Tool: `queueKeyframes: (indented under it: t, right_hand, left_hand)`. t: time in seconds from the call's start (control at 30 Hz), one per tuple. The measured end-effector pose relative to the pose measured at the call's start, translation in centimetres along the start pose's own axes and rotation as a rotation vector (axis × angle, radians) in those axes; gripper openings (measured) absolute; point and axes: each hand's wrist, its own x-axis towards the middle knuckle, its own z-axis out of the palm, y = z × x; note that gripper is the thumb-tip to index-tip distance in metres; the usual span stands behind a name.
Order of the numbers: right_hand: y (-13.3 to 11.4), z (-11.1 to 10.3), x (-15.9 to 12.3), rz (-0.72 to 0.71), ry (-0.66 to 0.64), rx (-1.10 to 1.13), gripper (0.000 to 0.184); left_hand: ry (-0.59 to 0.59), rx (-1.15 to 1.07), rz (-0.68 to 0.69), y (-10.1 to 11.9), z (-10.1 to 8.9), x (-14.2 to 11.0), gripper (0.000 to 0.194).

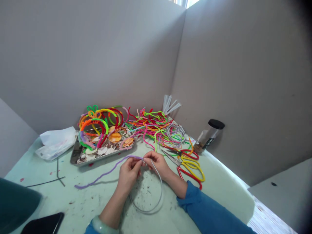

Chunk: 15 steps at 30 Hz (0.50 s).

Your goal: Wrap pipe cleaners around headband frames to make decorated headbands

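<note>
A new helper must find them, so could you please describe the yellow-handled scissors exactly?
On the pale green table, find the person's right hand. Just past its wrist, on the right, several scissors lie in a group, near the coil of grey wire. The yellow-handled scissors are among them; the handles around theirs are red.

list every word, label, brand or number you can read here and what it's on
No text can be read for certain.
Clear cylindrical container with a black lid: dark marks like lettering up its side, too blurred to read.
Crumpled white plastic bag: faint pinkish marks, too blurred to tell if they are print.
</note>
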Motion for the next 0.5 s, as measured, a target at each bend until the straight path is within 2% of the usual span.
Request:
queueKeyframes:
  t: [0.1, 0.27, 0.5]
  right_hand:
    - [-0.1, 0.1, -0.1, -0.017, 0.018, -0.055, 0.016]
    - [-0.3, 0.2, -0.2, -0.035, 0.040, -0.077, 0.012]
    - [-0.5, 0.1, -0.2, -0.095, 0.020, -0.147, 0.010]
  left_hand:
    - [0.027, 0.023, -0.006, 0.5, 0.1, -0.1, 0.029]
    - [-0.005, 0.030, -0.010, 1.5, 0.1, -0.3, 0.030]
    - [-0.019, 0.036, -0.015, 1.4, 0.1, -0.2, 0.025]
